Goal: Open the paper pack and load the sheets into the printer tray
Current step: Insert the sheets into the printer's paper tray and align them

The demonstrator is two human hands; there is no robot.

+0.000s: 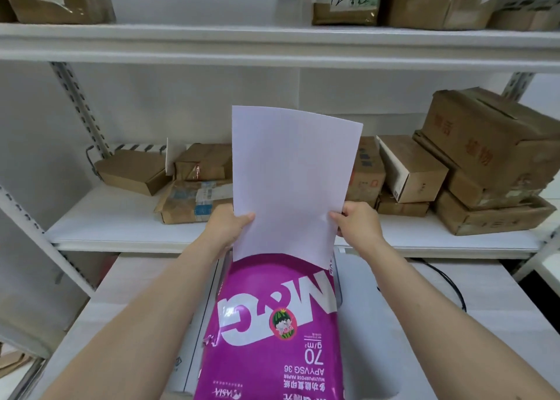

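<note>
A magenta paper pack with white lettering lies lengthwise in front of me, its far end open. White sheets stick up out of that open end, standing nearly upright. My left hand pinches the sheets' left edge with the thumb on the front. On the right edge my right hand grips the same sheets. The pack rests on a white printer, whose tray is not visible.
The printer sits on a white table with a black cable at the right. Behind it a white shelf carries several brown cardboard boxes. An upper shelf holds more boxes.
</note>
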